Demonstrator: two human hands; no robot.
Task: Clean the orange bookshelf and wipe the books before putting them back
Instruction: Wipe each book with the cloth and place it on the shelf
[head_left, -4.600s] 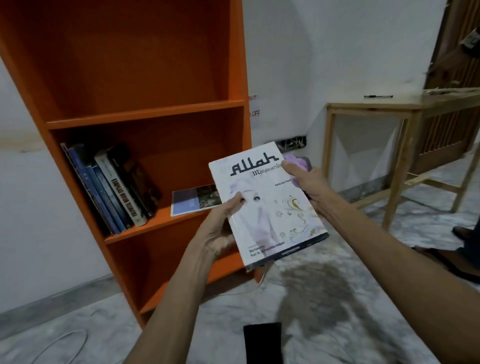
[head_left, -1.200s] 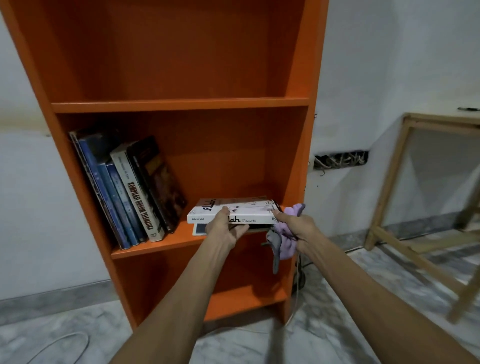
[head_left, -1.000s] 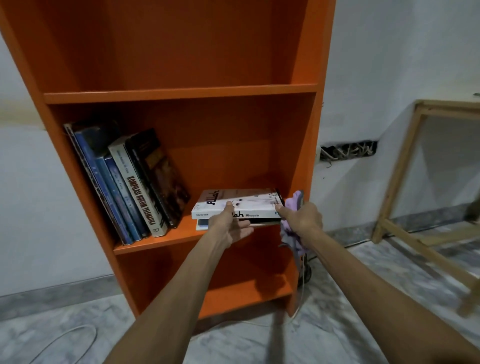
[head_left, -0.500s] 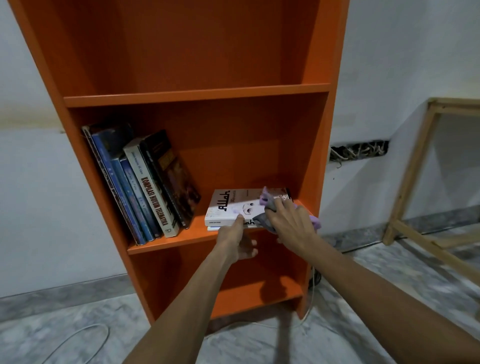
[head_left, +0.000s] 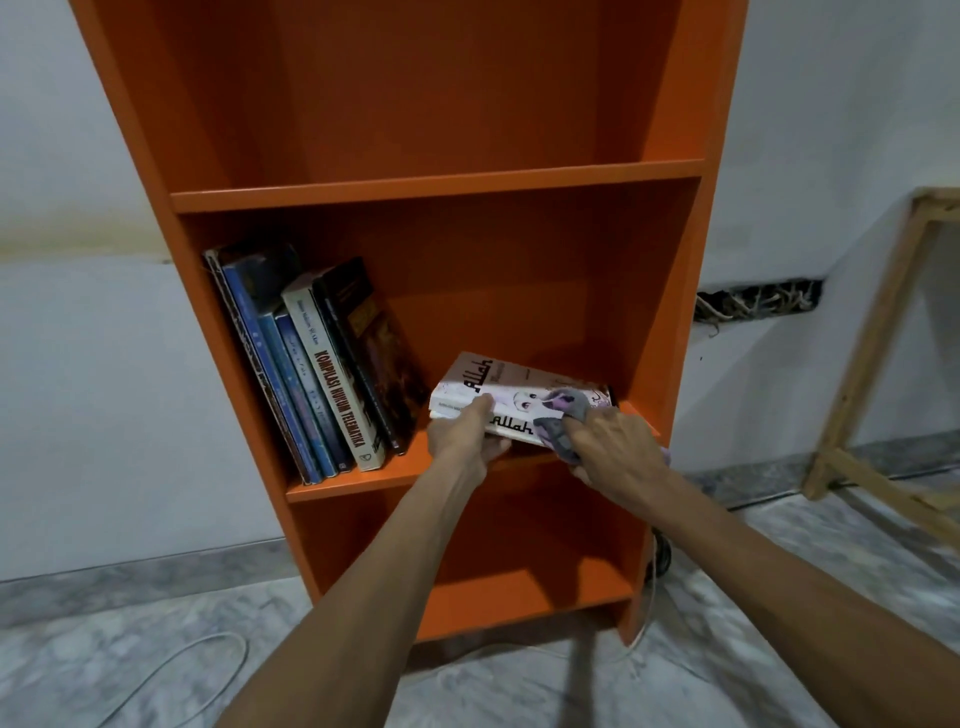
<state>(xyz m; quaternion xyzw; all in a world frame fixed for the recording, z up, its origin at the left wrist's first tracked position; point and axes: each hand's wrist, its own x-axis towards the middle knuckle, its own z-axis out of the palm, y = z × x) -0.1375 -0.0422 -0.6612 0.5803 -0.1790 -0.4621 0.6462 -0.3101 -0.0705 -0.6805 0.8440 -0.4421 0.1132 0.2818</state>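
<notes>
Shelved: white book (head_left: 519, 387) now lies flat on the orange bookshelf's (head_left: 441, 187) middle board, 3 o'clock of the leaning books (head_left: 322, 364). Left hand (head_left: 467, 436) pinches its near edge. Right hand (head_left: 613, 457), fingers curled round the cloth (head_left: 563, 415), has moved onto the cover, probably for a final wipe.

- On the middle board of the orange wooden bookshelf (head_left: 436, 187), a row of leaning books (head_left: 332, 374) stands at the left.
- Right of it a white paperback book (head_left: 483, 379) lies flat, seemingly atop another.
- A purple-grey cloth (head_left: 571, 406) lies on its front right corner, under the right hand (head_left: 618, 457); the left hand (head_left: 465, 441) is at its front left.
</notes>
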